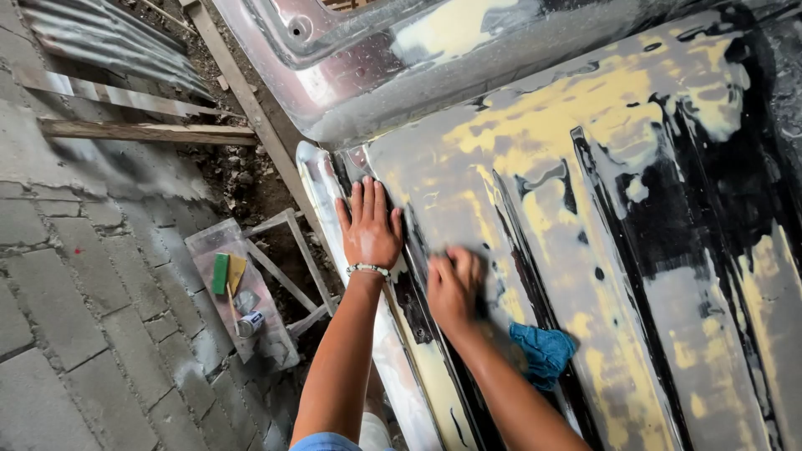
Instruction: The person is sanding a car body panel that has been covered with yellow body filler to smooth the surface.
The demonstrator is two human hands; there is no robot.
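The car body panel (585,217) fills the frame from 12 to 5 o'clock; yellow filler covers much of it, with black bare strips left. The left hand (369,227) lies flat, fingers spread, holding nothing. The right hand (453,286) is blurred; its grip I cannot tell. A blue cloth (543,352) lies at 5 o'clock of it

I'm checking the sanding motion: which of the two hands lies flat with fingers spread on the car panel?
The left hand, the one with a bracelet; it lies open on the panel. The right hand is curled and blurred.
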